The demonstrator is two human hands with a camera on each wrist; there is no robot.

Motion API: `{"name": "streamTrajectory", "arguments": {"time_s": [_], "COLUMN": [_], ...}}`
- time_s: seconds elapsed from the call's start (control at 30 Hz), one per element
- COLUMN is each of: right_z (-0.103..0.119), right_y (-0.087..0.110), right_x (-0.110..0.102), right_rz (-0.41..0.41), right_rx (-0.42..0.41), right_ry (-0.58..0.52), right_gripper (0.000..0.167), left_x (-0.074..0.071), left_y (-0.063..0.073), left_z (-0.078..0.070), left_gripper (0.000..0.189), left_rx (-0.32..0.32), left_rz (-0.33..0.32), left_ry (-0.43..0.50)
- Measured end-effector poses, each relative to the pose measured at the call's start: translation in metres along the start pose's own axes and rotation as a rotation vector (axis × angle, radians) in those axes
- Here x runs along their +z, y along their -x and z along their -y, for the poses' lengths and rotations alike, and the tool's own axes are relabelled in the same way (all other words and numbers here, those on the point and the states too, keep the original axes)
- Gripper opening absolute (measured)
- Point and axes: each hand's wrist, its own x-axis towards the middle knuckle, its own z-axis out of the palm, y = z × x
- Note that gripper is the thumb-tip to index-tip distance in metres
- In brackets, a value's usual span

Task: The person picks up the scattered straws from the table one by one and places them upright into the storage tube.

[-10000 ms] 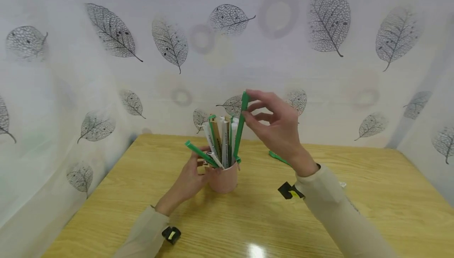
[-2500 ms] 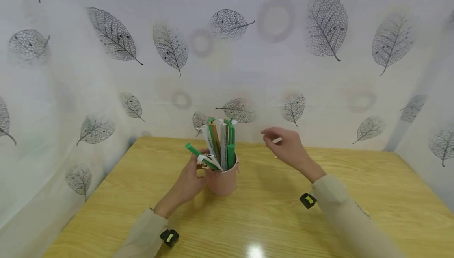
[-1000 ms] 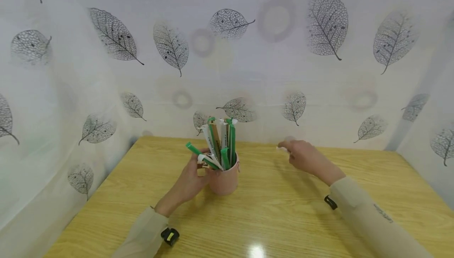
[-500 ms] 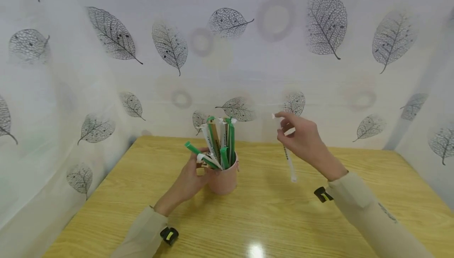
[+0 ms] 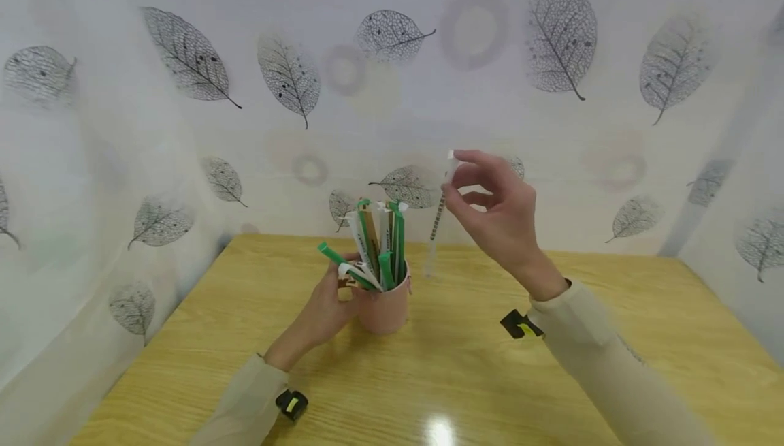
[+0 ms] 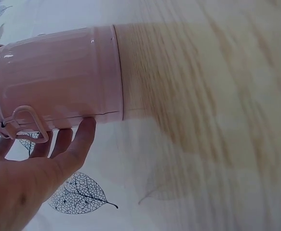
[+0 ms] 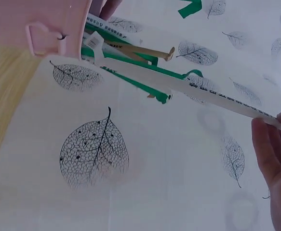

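Note:
A pink bucket (image 5: 384, 311) stands upright on the table, packed with paper-wrapped straws (image 5: 371, 242) in green, white and brown. My left hand (image 5: 324, 310) holds its left side; in the left wrist view, fingertips touch the bucket's wall (image 6: 58, 72) near the wire handle lug. My right hand (image 5: 499, 214) pinches a white wrapped straw (image 5: 437, 218) by its upper end, right of the bucket and above the table. In the right wrist view, this white straw (image 7: 212, 97) slants across toward the bucket's mouth, its lower end overlapping the bundle; head view shows it apart from the bucket.
The wood-grain table (image 5: 588, 337) spreads around the bucket. Behind it hangs a pale cloth (image 5: 416, 92) printed with skeleton leaves, also along both sides. Two straws, one green (image 5: 331, 254), lean out over the bucket's left rim.
The right hand has picked up a white wrapped straw from the table's right side, lifted it and carried it left toward the bucket. Earlier it put a green straw in. The left hand stayed.

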Motion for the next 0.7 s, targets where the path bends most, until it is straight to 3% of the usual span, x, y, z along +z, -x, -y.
{"name": "streamTrajectory", "arguments": {"time_s": [0.13,0.27,0.47,0.7], "right_z": [0.001,-0.002,-0.014,-0.022], "right_y": [-0.002,0.001,0.012,0.033], "right_x": [0.015,0.026,0.035,0.043], "right_rz": [-0.066,-0.094,-0.007,0.083], "right_rx": [-0.089,-0.108,-0.076,-0.02], "right_ry": [-0.079,-0.104,-0.057,-0.017], "right_gripper": [0.044,0.042,0.042,0.046], "left_x": [0.0,0.001,0.001,0.001], "left_y": [-0.002,-0.003,-0.004,-0.004], "left_z": [-0.001,-0.002,-0.002,-0.001], "left_gripper": [0.069,0.068,0.06,0.066], "left_rx": [-0.033,-0.043,0.028,-0.002], "left_rz": [0.015,0.015,0.004,0.011], "left_ry": [-0.002,-0.006,-0.002,0.016]}}
